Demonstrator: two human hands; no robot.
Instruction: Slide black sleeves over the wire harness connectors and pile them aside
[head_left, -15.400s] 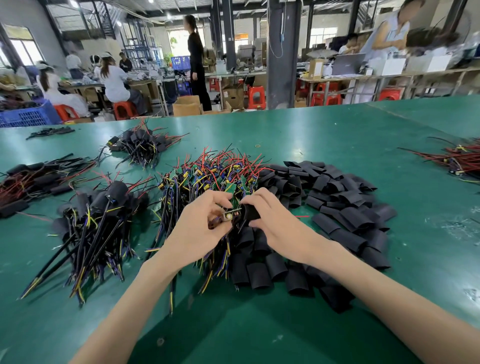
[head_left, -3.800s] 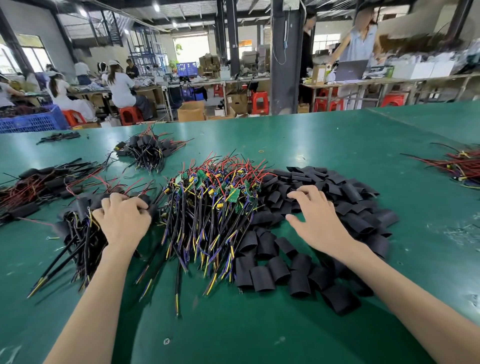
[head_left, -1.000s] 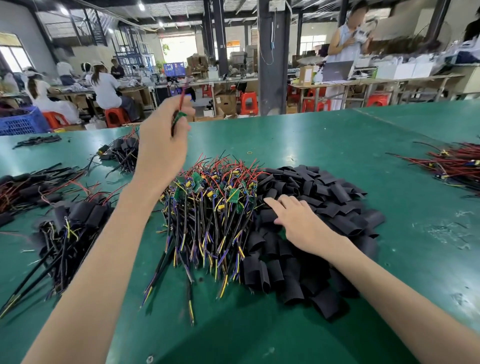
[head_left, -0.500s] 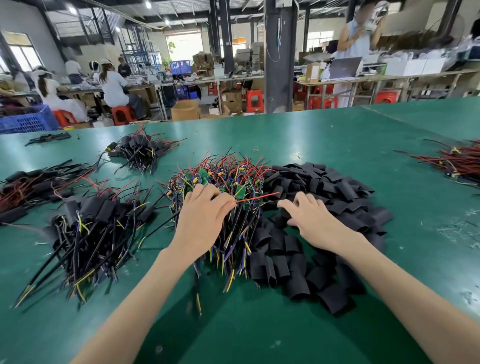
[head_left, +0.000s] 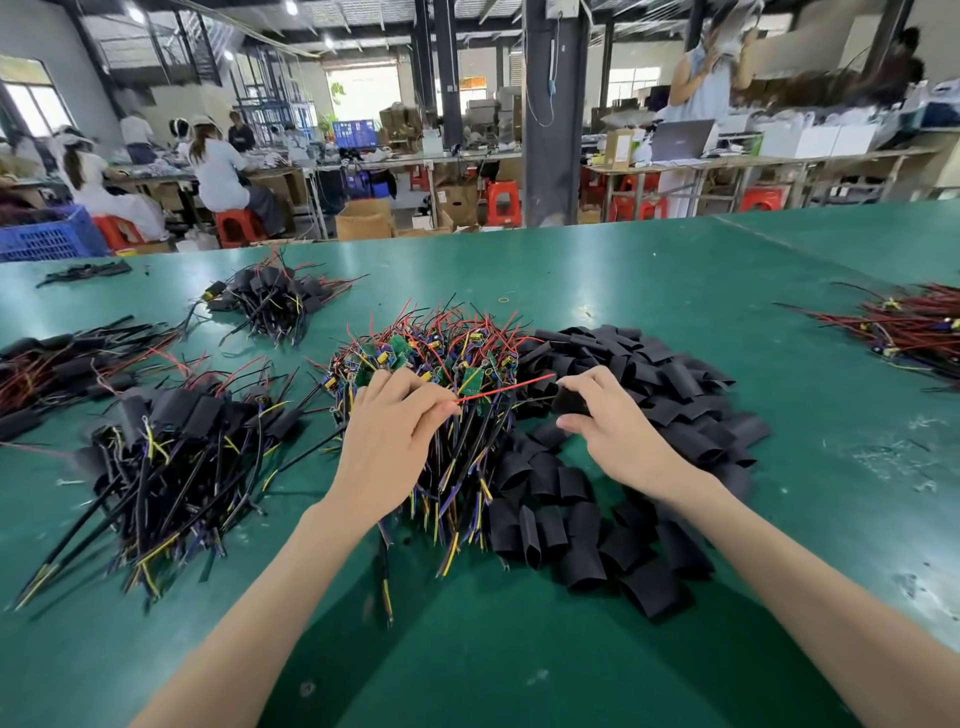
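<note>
Our left hand (head_left: 395, 441) pinches a thin red wire (head_left: 506, 388) over the tangled harness heap (head_left: 447, 364). Our right hand (head_left: 615, 434) grips a matte black sleeve (head_left: 570, 402) beside the sleeve pile (head_left: 675, 395) on the glossy green worktop (head_left: 519, 649), the sleeve's ends hidden by curled fingers (head_left: 587, 379).

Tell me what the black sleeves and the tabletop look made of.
Black sleeves: likely thin, matte flexible plastic or rubber tubing; they lie flattened and creased. Tabletop: smooth green coating or mat, semi-gloss; it shows soft light reflections and scuffs.
</note>
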